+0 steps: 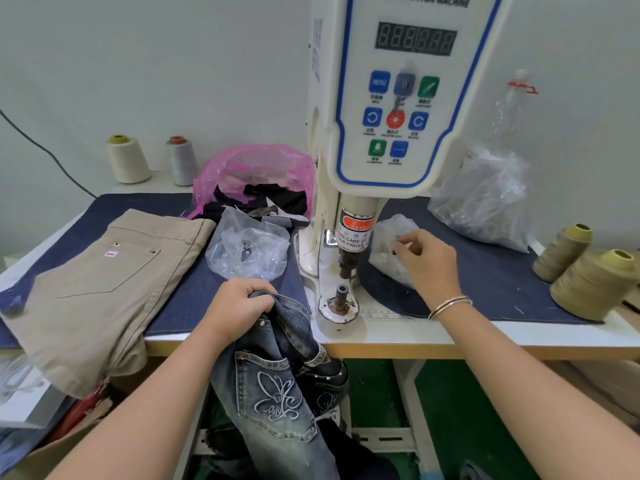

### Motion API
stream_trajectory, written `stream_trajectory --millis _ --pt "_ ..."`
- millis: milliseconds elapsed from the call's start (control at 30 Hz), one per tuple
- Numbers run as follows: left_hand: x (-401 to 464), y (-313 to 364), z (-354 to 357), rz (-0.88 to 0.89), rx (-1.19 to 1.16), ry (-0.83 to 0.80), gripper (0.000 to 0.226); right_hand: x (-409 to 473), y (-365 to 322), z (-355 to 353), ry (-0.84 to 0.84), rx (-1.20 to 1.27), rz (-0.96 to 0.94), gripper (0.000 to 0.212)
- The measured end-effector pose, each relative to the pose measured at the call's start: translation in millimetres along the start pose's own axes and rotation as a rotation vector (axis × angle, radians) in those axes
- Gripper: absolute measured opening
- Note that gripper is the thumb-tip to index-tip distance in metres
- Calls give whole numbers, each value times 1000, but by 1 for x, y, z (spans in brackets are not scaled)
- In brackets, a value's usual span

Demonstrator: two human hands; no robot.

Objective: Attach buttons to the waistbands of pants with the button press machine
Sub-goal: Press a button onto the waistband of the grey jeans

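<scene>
The white button press machine (391, 109) stands mid-table, its upper punch (348, 263) above the lower die (340, 297). My left hand (239, 308) grips the waistband of dark blue jeans (277, 386) at the table's front edge, just left of the die; the embroidered legs hang below the table. My right hand (429, 259) reaches into a small clear plastic bag (389, 233) right of the punch, fingertips curled together inside it. What they pinch is too small to tell.
Folded khaki pants (104, 282) lie at the left on the dark blue mat (491, 271). A clear bag of buttons (247, 249), a pink bag (256, 174) and a large clear bag (485, 199) surround the machine. Thread cones (588, 282) stand at the right, two more cones (128, 159) back left.
</scene>
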State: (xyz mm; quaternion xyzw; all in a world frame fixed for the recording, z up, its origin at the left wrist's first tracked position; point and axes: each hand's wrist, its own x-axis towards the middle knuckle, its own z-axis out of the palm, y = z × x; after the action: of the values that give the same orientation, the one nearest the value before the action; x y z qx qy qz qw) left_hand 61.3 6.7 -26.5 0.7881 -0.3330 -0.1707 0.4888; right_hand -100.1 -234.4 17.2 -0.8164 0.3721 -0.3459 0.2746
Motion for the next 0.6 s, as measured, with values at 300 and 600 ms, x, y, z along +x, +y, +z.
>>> stream_trajectory --millis 300,600 --pt "-1 2 2 -18 -13 3 20 -73 -45 22 -567 1164 839 15" --pt "-1 1 2 -20 -25 0 19 -77 -59 17 -564 1389 1032 21"
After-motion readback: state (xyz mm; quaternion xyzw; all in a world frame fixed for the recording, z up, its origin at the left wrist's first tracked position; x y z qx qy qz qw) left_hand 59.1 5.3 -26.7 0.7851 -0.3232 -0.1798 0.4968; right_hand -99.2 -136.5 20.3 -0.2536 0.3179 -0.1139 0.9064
